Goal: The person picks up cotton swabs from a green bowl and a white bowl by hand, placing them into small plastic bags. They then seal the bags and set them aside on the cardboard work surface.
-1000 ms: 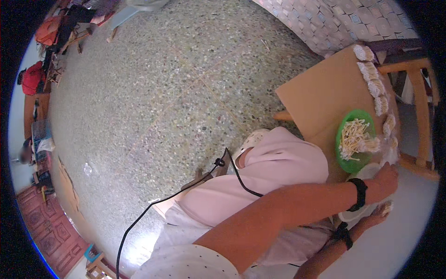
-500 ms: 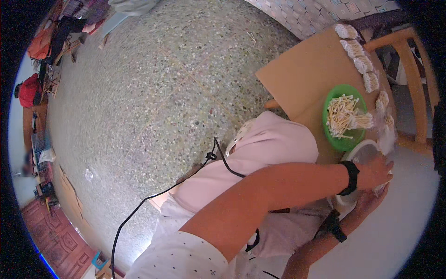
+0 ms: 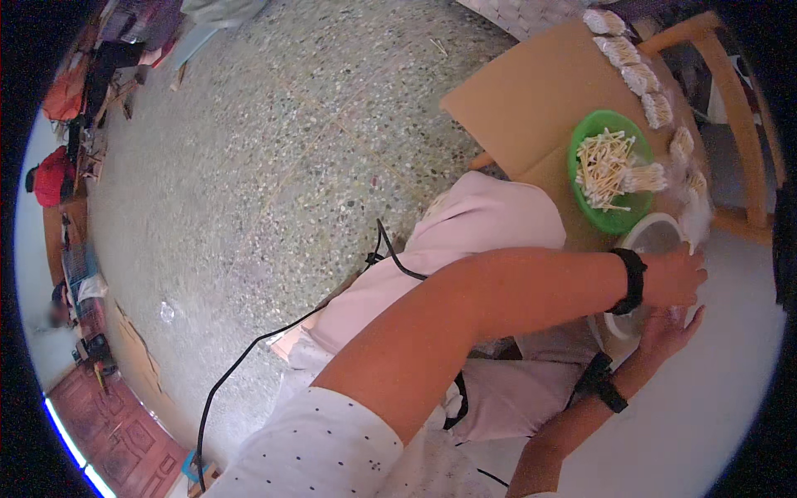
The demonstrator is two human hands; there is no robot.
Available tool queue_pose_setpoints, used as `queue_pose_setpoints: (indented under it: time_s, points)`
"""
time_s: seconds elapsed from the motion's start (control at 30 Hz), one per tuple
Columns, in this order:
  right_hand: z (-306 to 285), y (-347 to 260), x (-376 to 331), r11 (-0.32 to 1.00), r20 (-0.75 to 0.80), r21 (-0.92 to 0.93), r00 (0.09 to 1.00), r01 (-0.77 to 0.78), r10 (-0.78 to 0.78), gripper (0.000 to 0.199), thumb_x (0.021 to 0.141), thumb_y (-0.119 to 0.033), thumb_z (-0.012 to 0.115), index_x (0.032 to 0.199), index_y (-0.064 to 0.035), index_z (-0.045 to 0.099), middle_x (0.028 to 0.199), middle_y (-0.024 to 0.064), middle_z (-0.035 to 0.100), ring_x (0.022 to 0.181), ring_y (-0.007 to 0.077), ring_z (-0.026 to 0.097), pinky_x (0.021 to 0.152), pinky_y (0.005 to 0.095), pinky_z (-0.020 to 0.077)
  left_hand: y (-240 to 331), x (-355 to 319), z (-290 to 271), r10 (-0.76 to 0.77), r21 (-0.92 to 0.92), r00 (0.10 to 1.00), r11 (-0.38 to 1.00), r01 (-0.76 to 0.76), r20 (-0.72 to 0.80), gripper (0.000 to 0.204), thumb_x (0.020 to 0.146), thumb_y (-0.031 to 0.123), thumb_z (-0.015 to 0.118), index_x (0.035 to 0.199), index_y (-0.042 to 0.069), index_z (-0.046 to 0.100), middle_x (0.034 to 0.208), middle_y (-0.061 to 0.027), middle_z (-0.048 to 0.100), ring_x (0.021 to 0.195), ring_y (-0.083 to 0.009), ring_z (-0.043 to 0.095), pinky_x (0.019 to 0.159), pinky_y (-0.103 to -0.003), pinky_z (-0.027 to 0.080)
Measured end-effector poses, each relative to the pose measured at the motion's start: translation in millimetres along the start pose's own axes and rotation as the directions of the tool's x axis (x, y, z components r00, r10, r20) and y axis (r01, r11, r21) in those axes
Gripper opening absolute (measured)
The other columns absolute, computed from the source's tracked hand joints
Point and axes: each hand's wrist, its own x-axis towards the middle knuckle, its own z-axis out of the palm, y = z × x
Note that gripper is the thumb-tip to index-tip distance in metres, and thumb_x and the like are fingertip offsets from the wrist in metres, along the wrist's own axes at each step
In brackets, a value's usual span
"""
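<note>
Here's the left hand (image 3: 672, 276), fingers curled, working close above the right hand (image 3: 662, 334), whose fingers spread; whether either grips anything, I can't tell. The white tub (image 3: 656, 235) sits partly behind them, likely for easy reach. Just beyond, a green basin (image 3: 610, 221) corrals loose cotton swabs (image 3: 604, 164). Farther out, swab bundles (image 3: 640, 79) line the cardboard (image 3: 523, 91), apparently kept separate.
</note>
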Motion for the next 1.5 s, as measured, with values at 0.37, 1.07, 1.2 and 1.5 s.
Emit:
queue_pose_setpoints:
  time_s: [0.37, 1.07, 1.2, 1.5]
  points:
    - [-33.2, 9.2, 19.2, 0.707, 0.291, -0.532, 0.885, 0.466, -0.364, 0.043, 0.095, -0.039, 0.044, 0.12, -0.0039, 0.048, 0.113, 0.0125, 0.057, 0.106, 0.0241, 0.055, 0.085, 0.0392, 0.0485, -7.9, 3.4, -19.1, -0.051, -0.28, 0.998, 0.959, 0.036, -0.043, 0.011, 0.074, 0.013, 0.058, 0.077, 0.004, 0.063, 0.077, -0.0142, 0.059, 0.08, -0.0324, 0.061, 0.066, -0.042, 0.051]
    - [-24.9, 17.3, 24.6, 0.634, 0.237, -0.531, 0.816, 0.563, -0.527, 0.027, 0.092, -0.024, 0.058, 0.102, 0.0007, 0.059, 0.089, 0.0016, 0.059, 0.077, 0.0087, 0.052, 0.067, 0.0232, 0.0436, -4.0, 4.0, -27.9, -0.169, -0.261, 0.97, 0.942, 0.211, 0.174, 0.015, 0.071, 0.015, 0.063, 0.08, 0.004, 0.067, 0.081, -0.0156, 0.065, 0.077, -0.0313, 0.065, 0.067, -0.041, 0.052]
    - [-24.8, 20.2, 29.5, 0.625, 0.248, -0.604, 0.862, 0.494, -0.441, 0.03, 0.089, -0.025, 0.061, 0.107, -0.0008, 0.061, 0.098, 0.0064, 0.064, 0.084, 0.0146, 0.059, 0.067, 0.0265, 0.0491, -14.5, -1.3, -37.7, -0.173, -0.099, 0.968, 0.976, 0.193, 0.182, 0.016, 0.074, 0.015, 0.059, 0.083, 0.003, 0.065, 0.08, -0.017, 0.064, 0.074, -0.0324, 0.065, 0.064, -0.042, 0.052]
    - [-24.0, 19.3, 26.1, 0.679, 0.265, -0.582, 0.894, 0.448, -0.362, 0.028, 0.09, -0.024, 0.061, 0.104, 0.0001, 0.062, 0.092, 0.0041, 0.061, 0.078, 0.0108, 0.057, 0.069, 0.024, 0.0474, -19.9, -3.0, -40.0, -0.063, -0.073, 0.98, 0.994, 0.078, 0.187, 0.017, 0.079, 0.018, 0.055, 0.078, 0.004, 0.064, 0.076, -0.0176, 0.063, 0.071, -0.0339, 0.064, 0.061, -0.045, 0.051]
